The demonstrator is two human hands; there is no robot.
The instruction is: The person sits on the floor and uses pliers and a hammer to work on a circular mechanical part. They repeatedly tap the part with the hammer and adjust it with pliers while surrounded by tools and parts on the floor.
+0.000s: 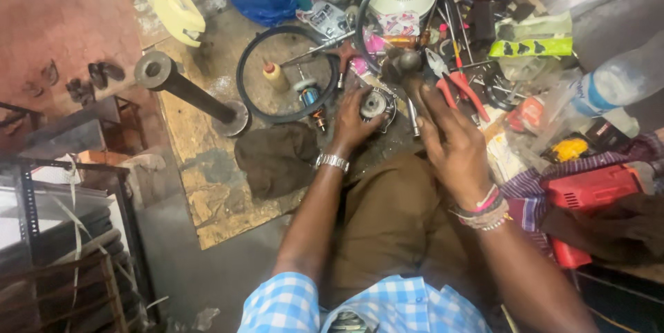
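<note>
Person sits on the floor w/ a cluttered work mat in front. Left hand (353, 122) is curled over the edge of a small round metal motor part (375, 105), fingers bent around its left rim, thumb side touching it; part is grey, disc-shaped w/ a bright hub in the middle, lying flat on the dark, greasy surface just past the knees. A steel link watch (333, 161) rings that wrist.

Right hand (453, 143) is raised nearer the camera, fingers closed loosely around a dark hammer handle (415, 87); the rounded metal hammer head (401, 62) sits just above the motor part, can't tell if touching. Bead & thread bracelets (484, 210) on that wrist.

Around: red-handled pliers (453, 84) just right of the hammer, a small copper-wound armature (309, 96) & a little squeeze bottle w/ red tip (274, 75) inside a black rubber ring (287, 74). A brown rag (277, 156) lies crumpled, soft-looking, left of the wrist. Heavy steel shaft w/ flanged ends (190, 91) rests on a scuffed plywood sheet (214, 195). Red plastic power drill (591, 191) far right, on striped cloth. Clear plastic bottle (615, 80) lies tilted beyond it. Shirt is blue-white check, trousers olive-brown.
</note>
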